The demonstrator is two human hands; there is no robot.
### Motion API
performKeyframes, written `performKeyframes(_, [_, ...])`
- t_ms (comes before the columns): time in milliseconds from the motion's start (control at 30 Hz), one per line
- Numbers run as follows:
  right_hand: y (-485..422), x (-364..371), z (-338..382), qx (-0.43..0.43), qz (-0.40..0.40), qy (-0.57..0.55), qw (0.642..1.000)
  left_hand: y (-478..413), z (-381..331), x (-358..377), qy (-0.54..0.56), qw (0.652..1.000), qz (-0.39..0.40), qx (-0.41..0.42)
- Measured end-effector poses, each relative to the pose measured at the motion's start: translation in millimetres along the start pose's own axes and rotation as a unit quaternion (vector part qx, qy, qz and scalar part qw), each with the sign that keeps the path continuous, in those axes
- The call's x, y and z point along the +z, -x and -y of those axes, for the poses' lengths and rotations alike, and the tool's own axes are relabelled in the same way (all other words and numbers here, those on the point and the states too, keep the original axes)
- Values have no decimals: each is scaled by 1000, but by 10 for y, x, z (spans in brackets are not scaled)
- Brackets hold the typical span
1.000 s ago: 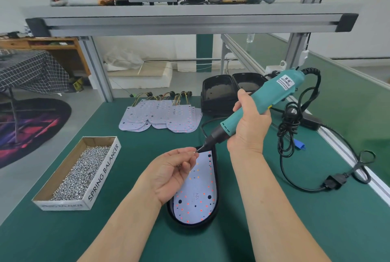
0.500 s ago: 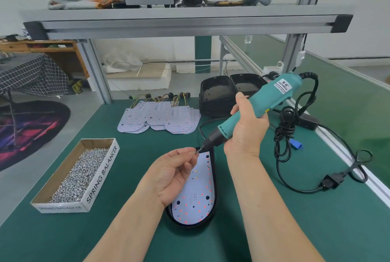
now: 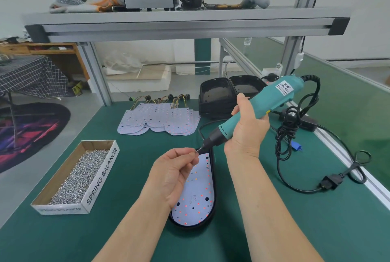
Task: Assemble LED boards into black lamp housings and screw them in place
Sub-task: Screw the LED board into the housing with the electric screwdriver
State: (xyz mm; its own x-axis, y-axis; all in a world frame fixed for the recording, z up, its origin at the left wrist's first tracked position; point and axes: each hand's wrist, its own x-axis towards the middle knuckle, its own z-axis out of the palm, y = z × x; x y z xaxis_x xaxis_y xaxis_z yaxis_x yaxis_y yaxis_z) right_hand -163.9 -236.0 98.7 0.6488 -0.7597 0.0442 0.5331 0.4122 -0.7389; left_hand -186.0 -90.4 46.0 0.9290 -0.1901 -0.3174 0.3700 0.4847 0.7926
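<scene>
A black lamp housing lies on the green mat in front of me with a white LED board seated in it. My left hand hovers over the board, fingertips pinched on a small screw held against the driver's bit. My right hand grips a teal electric screwdriver, tilted with its tip pointing down-left at those fingertips. Spare LED boards with wires lie fanned at the back. Stacked empty black housings stand behind the screwdriver.
A cardboard box of screws sits at the left. The screwdriver's black cable coils over the mat to the right, ending in a plug. An aluminium shelf spans overhead on posts. The bench's edge rail runs along the right.
The hands and screwdriver have barely shifted. My head has tilted up slightly, so the bench sits lower in view. The fingers stay pinched at the bit tip.
</scene>
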Motion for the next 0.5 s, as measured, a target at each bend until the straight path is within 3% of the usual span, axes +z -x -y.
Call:
performKeyframes(167, [14, 43, -14, 7, -66, 10, 998, 16, 80, 47, -48, 994, -27, 91])
performKeyframes(333, [-12, -24, -43, 31, -59, 12, 998, 16, 84, 13, -22, 998, 2, 59])
performKeyframes(500, [-49, -39, -38, 10, -36, 27, 999, -7, 27, -106, -77, 996, 46, 21])
